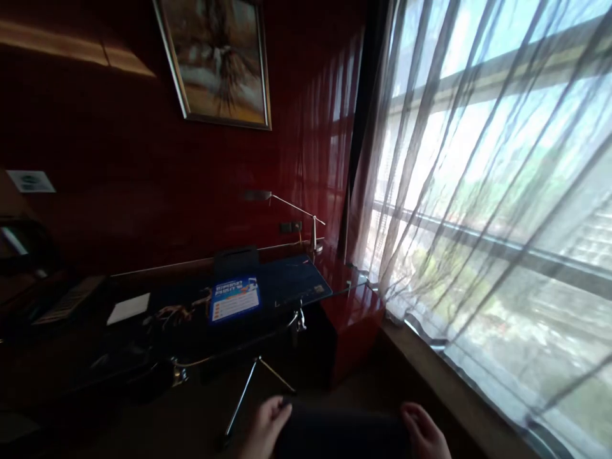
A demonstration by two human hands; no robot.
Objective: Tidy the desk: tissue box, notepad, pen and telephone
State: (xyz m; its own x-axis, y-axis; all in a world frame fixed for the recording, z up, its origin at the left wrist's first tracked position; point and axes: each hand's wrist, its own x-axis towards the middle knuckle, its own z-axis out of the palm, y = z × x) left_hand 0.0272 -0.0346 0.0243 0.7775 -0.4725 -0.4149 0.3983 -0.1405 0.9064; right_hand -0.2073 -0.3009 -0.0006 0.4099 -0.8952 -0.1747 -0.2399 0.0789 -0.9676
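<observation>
Two hands at the bottom edge of view: left hand point(266, 426) and right hand point(424, 435), each closed over one end of a dark flat item point(342, 432), possibly a chair back or cushion; too dim to say. Step in hand, by judgement: carrying or positioning that item before the desk point(354, 299). On the desktop: blue card point(234, 298), white paper point(129, 308) toward its left, lamp point(313, 236) at the far right corner. Next move calls for clearing the desk's near edge.

Head camera; looks forward-down, desk point(268, 287) mid-distance ahead; window point(502, 191) right; single view.
</observation>
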